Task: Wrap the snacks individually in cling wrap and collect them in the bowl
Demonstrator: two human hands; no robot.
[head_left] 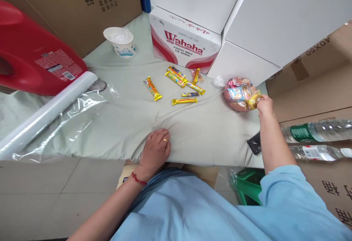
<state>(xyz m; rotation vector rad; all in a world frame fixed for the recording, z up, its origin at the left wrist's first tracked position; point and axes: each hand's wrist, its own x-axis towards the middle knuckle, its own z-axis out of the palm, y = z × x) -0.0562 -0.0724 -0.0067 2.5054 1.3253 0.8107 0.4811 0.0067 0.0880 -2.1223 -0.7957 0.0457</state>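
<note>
Resting unclenched at the pale-green, cloth-covered worktop's (209,131) near edge, the left hand (157,145) holds nothing visible; near the right edge, the right hand (265,106) pinches a yellow-wrapped snack (253,102) at a round, reddish-brown bowl (233,105); snagging could spill neighbouring glossy packets (235,94).

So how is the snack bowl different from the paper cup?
The snack bowl is brownish; the paper cup is white with blue patterns. The bowl looks wider than the cup. The bowl holds wrapped snacks, the cup clear plastic. The right hand is at the bowl, away from the cup. Both stand on the pale cloth.
</note>
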